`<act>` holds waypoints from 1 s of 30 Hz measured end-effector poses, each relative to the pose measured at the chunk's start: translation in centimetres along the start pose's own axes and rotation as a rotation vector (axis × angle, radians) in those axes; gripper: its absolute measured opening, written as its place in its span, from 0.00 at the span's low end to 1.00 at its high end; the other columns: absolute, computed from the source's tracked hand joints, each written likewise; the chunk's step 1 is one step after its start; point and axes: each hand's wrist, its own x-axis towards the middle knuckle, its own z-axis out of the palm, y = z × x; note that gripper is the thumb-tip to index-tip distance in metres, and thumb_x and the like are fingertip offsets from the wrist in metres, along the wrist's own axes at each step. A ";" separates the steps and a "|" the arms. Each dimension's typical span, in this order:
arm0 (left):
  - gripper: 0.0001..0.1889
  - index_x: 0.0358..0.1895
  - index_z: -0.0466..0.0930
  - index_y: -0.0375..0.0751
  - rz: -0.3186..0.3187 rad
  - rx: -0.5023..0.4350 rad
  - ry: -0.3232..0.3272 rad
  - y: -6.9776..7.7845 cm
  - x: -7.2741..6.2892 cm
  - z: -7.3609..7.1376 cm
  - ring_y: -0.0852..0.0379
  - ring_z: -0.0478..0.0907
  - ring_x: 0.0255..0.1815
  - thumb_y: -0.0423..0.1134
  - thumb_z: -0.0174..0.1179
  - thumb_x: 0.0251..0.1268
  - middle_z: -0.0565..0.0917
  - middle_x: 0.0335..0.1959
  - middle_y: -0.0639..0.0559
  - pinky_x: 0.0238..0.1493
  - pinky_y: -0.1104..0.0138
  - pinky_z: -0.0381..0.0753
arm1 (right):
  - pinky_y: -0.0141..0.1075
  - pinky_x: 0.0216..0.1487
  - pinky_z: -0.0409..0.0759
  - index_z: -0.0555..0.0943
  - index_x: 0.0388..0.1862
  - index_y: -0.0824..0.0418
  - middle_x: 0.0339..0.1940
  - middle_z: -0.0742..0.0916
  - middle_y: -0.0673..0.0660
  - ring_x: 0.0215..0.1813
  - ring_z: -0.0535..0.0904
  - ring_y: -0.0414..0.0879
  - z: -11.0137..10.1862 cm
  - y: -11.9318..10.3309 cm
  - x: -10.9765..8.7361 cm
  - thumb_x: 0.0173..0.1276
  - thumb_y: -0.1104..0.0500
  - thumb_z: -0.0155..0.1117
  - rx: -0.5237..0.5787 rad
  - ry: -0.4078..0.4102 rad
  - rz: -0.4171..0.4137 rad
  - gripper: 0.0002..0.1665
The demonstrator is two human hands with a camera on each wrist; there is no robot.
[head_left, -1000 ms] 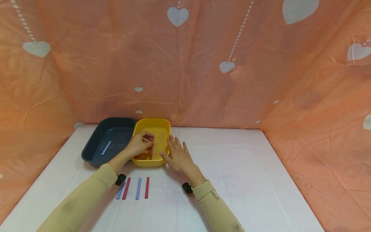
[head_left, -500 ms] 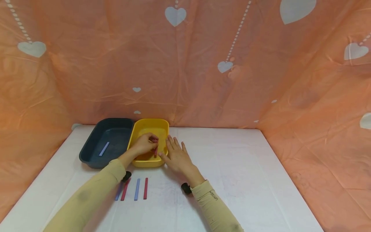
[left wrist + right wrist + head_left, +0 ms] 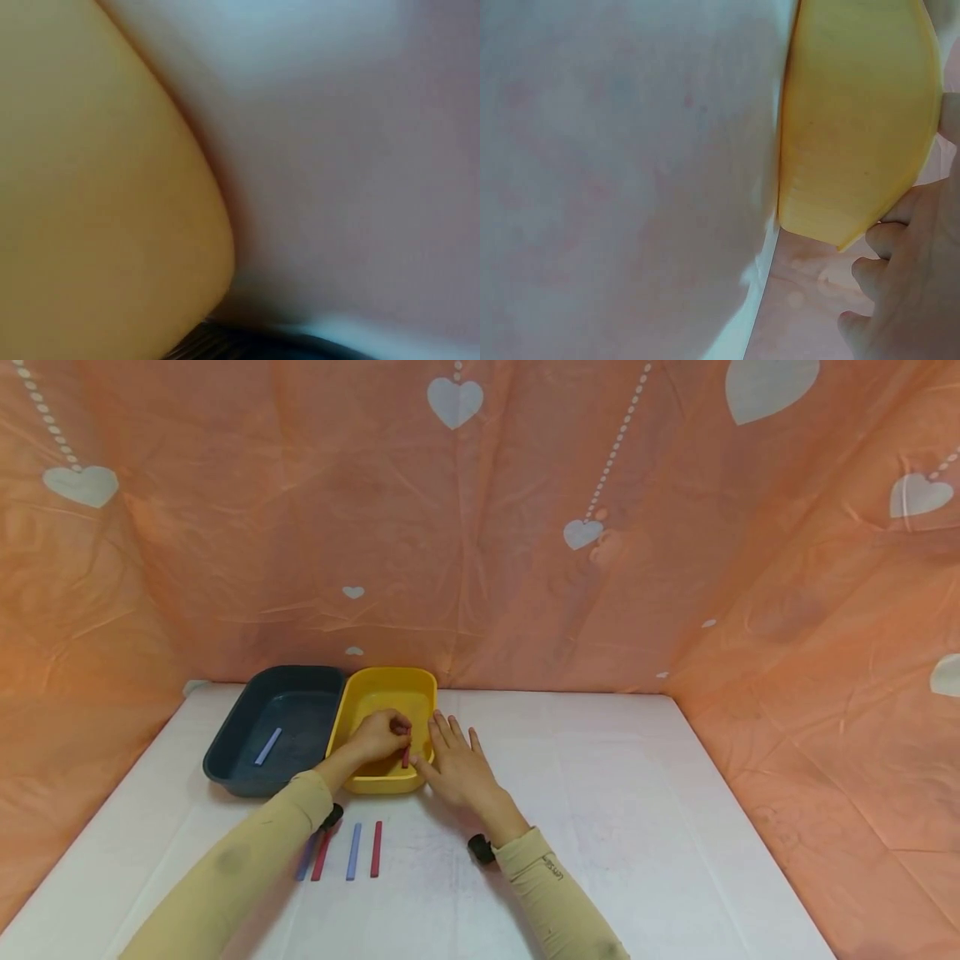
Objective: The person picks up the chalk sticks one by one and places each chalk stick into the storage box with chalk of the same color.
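Observation:
My left hand [image 3: 379,737] is inside the yellow tray [image 3: 384,784], pinching a thin red stick [image 3: 406,759] close over the tray's floor near the right wall. The stick's upper end is hidden by the fingers. My right hand [image 3: 463,768] lies with straight, spread fingers against the tray's right rim. In the right wrist view, fingers [image 3: 889,240] of that hand touch the rim of the yellow tray [image 3: 855,127]. The left wrist view shows only blurred skin and the pale tabletop.
A dark blue tray [image 3: 217,768] stands left of the yellow one, with a light blue stick [image 3: 267,747] inside. In front lie a blue stick [image 3: 353,852] and a red stick [image 3: 376,849]; another red stick [image 3: 321,857] and blue stick [image 3: 305,860] are partly under my left forearm.
My left hand has shifted right and slightly nearer inside the yellow tray, carrying the red stick toward the right wall. The right hand stays at the rim.

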 end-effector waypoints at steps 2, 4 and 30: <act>0.16 0.54 0.79 0.25 -0.002 0.004 -0.007 0.1 -0.1 0.0 0.43 0.82 0.48 0.31 0.65 0.68 0.85 0.46 0.36 0.59 0.52 0.80 | 0.58 0.82 0.45 0.51 0.86 0.61 0.88 0.52 0.56 0.87 0.46 0.53 0.1 0.0 0.0 0.84 0.34 0.39 -0.002 -0.003 0.002 0.46; 0.15 0.54 0.80 0.24 -0.005 0.007 -0.013 0.2 -0.2 -0.1 0.43 0.81 0.47 0.30 0.64 0.68 0.85 0.45 0.35 0.58 0.52 0.81 | 0.57 0.83 0.44 0.51 0.86 0.61 0.88 0.52 0.56 0.87 0.46 0.53 0.1 0.0 0.1 0.84 0.34 0.38 -0.005 -0.004 0.003 0.46; 0.19 0.60 0.78 0.23 0.000 -0.051 -0.007 0.6 -0.9 -1.3 0.42 0.84 0.47 0.32 0.62 0.71 0.83 0.52 0.32 0.55 0.53 0.84 | 0.58 0.82 0.45 0.51 0.86 0.61 0.88 0.52 0.55 0.87 0.46 0.53 0.4 0.2 0.2 0.84 0.33 0.38 -0.002 0.001 0.005 0.46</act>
